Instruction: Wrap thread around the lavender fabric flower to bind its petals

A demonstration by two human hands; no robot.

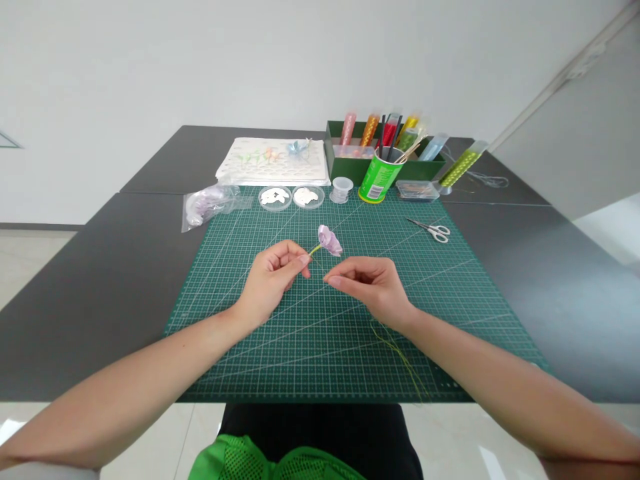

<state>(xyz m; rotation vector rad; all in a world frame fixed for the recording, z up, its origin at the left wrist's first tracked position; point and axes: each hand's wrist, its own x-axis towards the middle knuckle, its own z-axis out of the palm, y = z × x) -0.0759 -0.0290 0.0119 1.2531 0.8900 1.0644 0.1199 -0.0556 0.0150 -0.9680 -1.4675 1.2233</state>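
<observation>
Between the thumb and fingers of my left hand [275,275] is the green stem of a small pale purple artificial flower [329,241]. The bloom tilts up and to the right, above the cutting mat. To its right, my right hand [373,285] is closed in a pinch on a fine thread that runs from the stem. A loose yellow-green length of thread [400,353] trails below that hand over the green cutting mat [280,360], down to the mat's front edge.
Scissors [431,230] lie at the mat's right. Along the back stand two dishes of white pieces [275,197], a clear spool [341,190], a green can [377,179] of sticks and a green box [340,167] of thread tubes. A plastic bag [207,205] rests at left, near white sheets [235,170].
</observation>
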